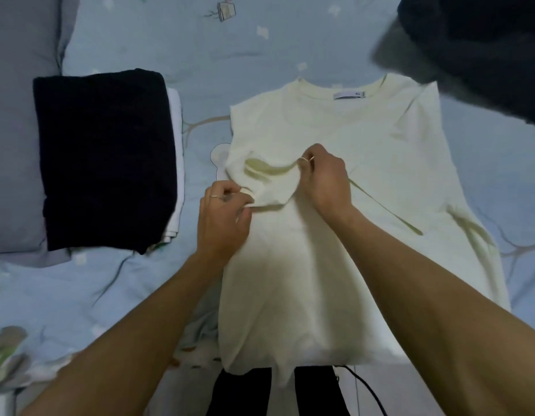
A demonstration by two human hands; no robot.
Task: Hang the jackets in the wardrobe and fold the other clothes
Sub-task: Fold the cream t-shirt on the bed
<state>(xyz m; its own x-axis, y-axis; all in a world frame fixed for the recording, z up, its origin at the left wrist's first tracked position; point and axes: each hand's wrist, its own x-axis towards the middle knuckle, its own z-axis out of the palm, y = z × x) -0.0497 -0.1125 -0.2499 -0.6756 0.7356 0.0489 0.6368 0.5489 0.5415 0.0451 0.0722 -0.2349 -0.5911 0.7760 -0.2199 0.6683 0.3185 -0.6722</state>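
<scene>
a cream t-shirt [335,235] lies flat on the pale blue printed bedsheet [125,295], collar away from the person, its label showing inside the neckline, its hem toward the lower edge of the view. everything else sits relative to this shirt.

the shirt's sleeve on the person's left is folded inward over the chest. the left hand [222,216] pinches the sleeve's cuff edge between thumb and curled fingers at the shirt's left border; a ring shows on one finger. the right hand [323,178] sits just beside it over the middle of the chest, its fingertips pressed together and pinching the upper fold of the same sleeve — also with a ring. both forearms reach in from the bottom of the view, crossing the shirt's lower half.

to the left of the shirt, apart from it, a folded dark garment [107,157] rests on top of a folded white garment [176,163], of which only the right edge shows. further left of that stack is a grey pillow [17,115].

beyond the shirt's right shoulder, a dark bundle of clothing [476,49] overlaps the shoulder's corner — too blurred to tell what it is. at the shirt's hem, dark fabric and a black cord [365,388] show at the bottom edge.
</scene>
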